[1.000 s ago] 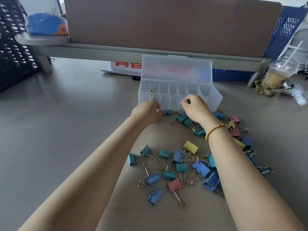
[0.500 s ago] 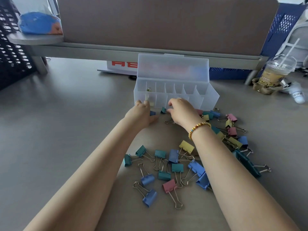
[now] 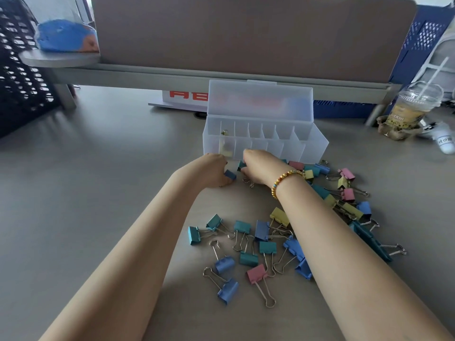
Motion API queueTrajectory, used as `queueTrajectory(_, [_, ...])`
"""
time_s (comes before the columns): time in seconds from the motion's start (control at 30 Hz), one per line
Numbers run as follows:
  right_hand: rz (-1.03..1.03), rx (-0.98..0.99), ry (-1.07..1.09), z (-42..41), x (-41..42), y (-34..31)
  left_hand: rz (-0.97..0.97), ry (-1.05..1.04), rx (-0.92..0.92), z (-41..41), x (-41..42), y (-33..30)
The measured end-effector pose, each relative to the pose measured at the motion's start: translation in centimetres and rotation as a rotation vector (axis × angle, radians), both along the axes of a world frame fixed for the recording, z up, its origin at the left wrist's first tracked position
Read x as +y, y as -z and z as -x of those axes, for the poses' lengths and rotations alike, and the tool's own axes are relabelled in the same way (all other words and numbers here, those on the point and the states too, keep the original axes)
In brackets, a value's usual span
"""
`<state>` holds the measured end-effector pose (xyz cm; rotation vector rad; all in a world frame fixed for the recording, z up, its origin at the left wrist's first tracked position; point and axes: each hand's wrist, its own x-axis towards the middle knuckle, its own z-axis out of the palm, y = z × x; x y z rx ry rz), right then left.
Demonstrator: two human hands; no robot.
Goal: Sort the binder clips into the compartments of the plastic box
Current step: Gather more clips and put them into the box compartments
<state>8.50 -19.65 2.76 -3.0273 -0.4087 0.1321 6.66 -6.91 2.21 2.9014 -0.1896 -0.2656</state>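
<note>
Grey bench (image 3: 86, 183) stretches ahead to a brown partition panel (image 3: 246, 35), with an iced drink cup (image 3: 410, 107) at far right. Near the panel stands the clear plastic compartment box (image 3: 266, 141), lid up, one yellow binder clip (image 3: 225, 147) inside. Just before it, my left hand (image 3: 209, 171) pinches a blue binder clip (image 3: 230, 174); my right hand (image 3: 261, 167) fingers grip a teal binder clip (image 3: 241, 165). Loose coloured binder clips (image 3: 248, 252) lie nearer me.

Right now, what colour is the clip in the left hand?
Blue clip, in the left hand; head view.
</note>
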Motion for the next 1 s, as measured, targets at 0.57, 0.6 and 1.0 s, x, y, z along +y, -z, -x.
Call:
queueTrajectory(0.57, [0.042, 0.053, -0.062, 0.4, 0.1, -0.5, 0.022, -0.004, -0.150, 1.4, 0.9, 0.7])
queueTrajectory(0.6, [0.060, 0.044, -0.062, 0.6, 0.2, -0.5, 0.063, -0.040, -0.173, 1.5, 1.0, 0.8])
queueTrajectory(1.0, [-1.748, 0.639, -0.032, 4.0, -2.7, -2.6, 1.765, -0.575, 0.042, 3.8, 1.7, -0.6])
